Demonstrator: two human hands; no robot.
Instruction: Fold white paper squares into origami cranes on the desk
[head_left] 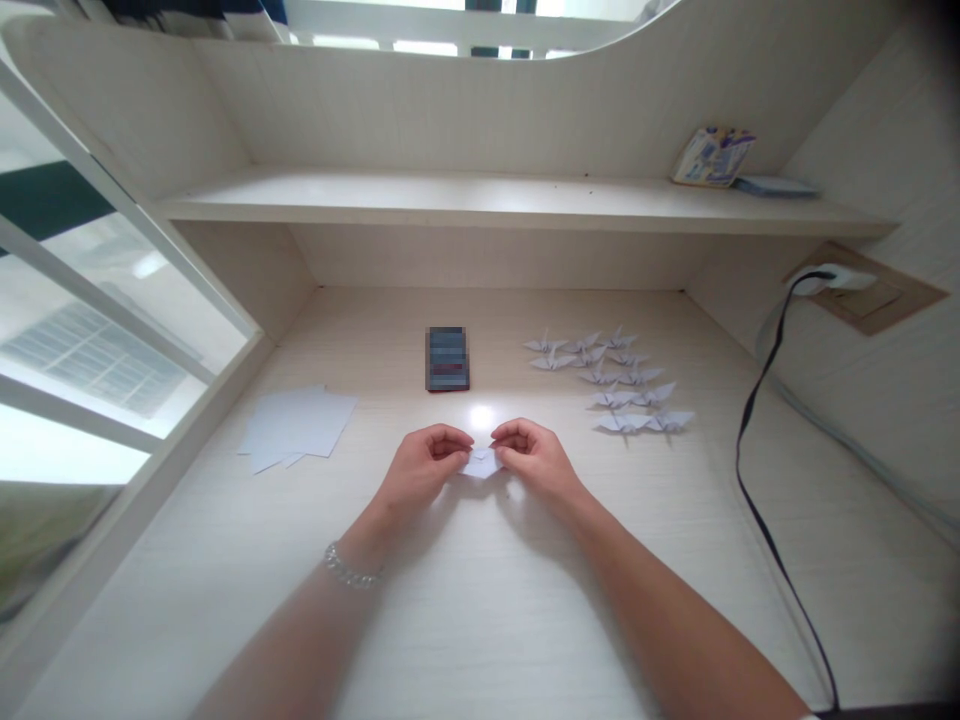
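A small, partly folded piece of white paper [480,462] lies just above the desk between both hands. My left hand [422,465] pinches its left edge with curled fingers. My right hand [530,456] pinches its right edge the same way. A bracelet sits on my left wrist. Several finished white paper cranes [611,382] stand in rows on the desk [480,600] to the right of my hands. A stack of flat white paper sheets [296,425] lies to the left.
A phone [447,358] lies flat behind my hands. A black cable [757,430] runs from a wall plug [840,278] down the desk's right side. A shelf [450,200] above holds a small colourful packet [712,155]. A window is on the left.
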